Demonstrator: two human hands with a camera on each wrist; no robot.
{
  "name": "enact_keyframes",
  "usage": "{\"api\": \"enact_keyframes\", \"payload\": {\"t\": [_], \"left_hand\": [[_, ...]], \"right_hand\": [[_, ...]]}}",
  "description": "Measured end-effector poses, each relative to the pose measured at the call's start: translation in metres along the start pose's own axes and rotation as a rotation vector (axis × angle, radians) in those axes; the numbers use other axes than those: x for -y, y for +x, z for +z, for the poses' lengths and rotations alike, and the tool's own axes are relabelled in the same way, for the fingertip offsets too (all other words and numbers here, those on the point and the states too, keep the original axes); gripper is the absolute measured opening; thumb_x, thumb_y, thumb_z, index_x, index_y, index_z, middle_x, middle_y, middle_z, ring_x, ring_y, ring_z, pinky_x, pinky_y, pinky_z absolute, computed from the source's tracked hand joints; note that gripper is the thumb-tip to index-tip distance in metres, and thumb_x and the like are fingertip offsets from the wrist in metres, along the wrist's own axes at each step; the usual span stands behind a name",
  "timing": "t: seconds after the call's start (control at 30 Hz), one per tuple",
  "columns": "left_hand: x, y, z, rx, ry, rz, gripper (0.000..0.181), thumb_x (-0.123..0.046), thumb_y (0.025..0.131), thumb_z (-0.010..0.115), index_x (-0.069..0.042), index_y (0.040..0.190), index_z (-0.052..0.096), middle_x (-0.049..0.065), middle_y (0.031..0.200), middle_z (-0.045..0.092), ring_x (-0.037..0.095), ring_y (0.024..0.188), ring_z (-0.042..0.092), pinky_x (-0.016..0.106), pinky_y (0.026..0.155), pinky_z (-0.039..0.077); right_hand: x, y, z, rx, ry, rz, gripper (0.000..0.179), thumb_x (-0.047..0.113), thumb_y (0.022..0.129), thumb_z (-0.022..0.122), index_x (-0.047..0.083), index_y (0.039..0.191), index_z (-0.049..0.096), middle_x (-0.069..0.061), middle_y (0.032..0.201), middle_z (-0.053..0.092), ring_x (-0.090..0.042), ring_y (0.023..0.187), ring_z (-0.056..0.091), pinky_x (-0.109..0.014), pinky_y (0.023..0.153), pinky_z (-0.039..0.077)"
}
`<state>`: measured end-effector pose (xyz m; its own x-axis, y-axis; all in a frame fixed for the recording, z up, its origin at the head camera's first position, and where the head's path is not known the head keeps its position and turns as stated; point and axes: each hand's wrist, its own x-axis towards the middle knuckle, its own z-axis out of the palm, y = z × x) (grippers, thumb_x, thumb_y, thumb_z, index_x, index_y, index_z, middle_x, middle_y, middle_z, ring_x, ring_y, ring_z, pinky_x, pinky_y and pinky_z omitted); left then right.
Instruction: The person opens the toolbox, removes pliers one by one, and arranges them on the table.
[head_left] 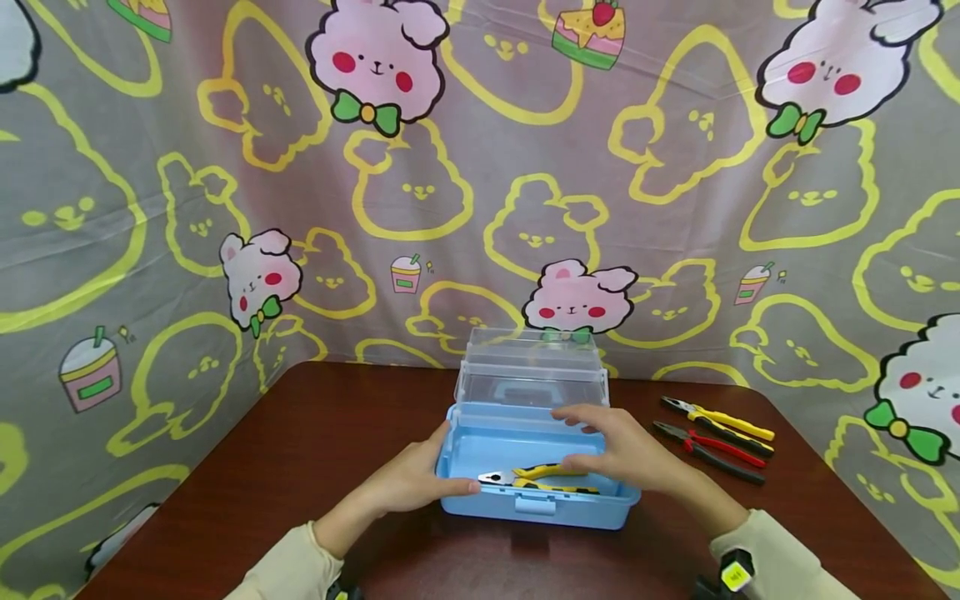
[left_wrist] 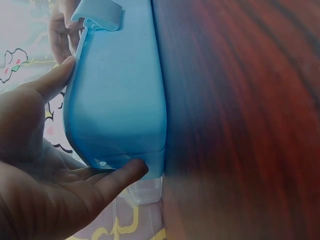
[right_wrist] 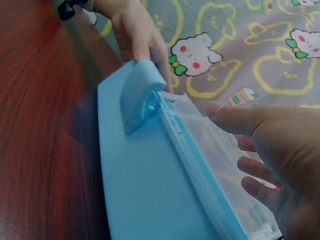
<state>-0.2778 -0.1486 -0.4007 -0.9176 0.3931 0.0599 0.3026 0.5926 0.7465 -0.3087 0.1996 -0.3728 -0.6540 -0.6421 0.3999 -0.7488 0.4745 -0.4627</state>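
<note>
A light blue toolbox stands on the table with its clear lid raised at the back. Inside it lies a pair of pliers with yellow-and-black handles, partly behind the right hand. My left hand grips the box's left end; in the left wrist view its thumb is on the front rim and its fingers are against the end wall. Over the box's right half hovers my right hand, fingers spread and thumb apart, holding nothing. The front latch hangs down.
Right of the box lie two more pairs of pliers, one with yellow-and-black handles and one with red-and-black handles. A patterned cloth hangs behind and beside the dark wooden table.
</note>
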Motion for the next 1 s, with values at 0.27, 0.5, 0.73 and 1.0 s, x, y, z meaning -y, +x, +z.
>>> {"api": "enact_keyframes", "payload": {"t": [0.27, 0.5, 0.73, 1.0], "left_hand": [[0.0, 0.0, 0.001, 0.004, 0.01, -0.004, 0.117, -0.053, 0.086, 0.082, -0.001, 0.165, 0.012, 0.025, 0.152, 0.047, 0.033, 0.128, 0.056, 0.057, 0.102, 0.045], [-0.002, -0.001, 0.001, -0.006, 0.025, -0.002, 0.117, -0.053, 0.085, 0.082, -0.001, 0.165, 0.013, 0.024, 0.151, 0.048, 0.032, 0.128, 0.055, 0.056, 0.102, 0.045], [-0.003, -0.001, 0.0, 0.001, 0.025, -0.015, 0.118, -0.054, 0.085, 0.082, 0.001, 0.164, 0.014, 0.025, 0.151, 0.047, 0.033, 0.129, 0.054, 0.057, 0.102, 0.045], [-0.002, -0.001, -0.002, 0.004, 0.009, -0.017, 0.118, -0.053, 0.085, 0.082, 0.0, 0.164, 0.013, 0.025, 0.151, 0.047, 0.032, 0.127, 0.056, 0.057, 0.101, 0.046]], "right_hand": [[0.003, 0.008, 0.013, 0.096, -0.011, -0.022, 0.057, 0.023, 0.092, 0.082, 0.006, 0.143, 0.062, -0.009, 0.136, 0.066, -0.024, 0.122, 0.063, -0.05, 0.093, 0.053], [-0.003, 0.016, 0.024, 0.245, -0.034, 0.004, 0.061, 0.032, 0.094, 0.08, 0.006, 0.145, 0.06, -0.008, 0.139, 0.064, -0.027, 0.123, 0.062, -0.05, 0.096, 0.052], [-0.01, 0.029, 0.035, 0.367, -0.127, 0.026, 0.06, 0.024, 0.092, 0.082, 0.004, 0.144, 0.06, -0.006, 0.139, 0.064, -0.021, 0.127, 0.058, -0.051, 0.103, 0.046], [-0.015, 0.033, 0.043, 0.469, -0.154, 0.022, 0.039, 0.01, 0.092, 0.078, 0.005, 0.13, 0.071, -0.007, 0.13, 0.068, -0.018, 0.117, 0.063, -0.044, 0.1, 0.049]]}}
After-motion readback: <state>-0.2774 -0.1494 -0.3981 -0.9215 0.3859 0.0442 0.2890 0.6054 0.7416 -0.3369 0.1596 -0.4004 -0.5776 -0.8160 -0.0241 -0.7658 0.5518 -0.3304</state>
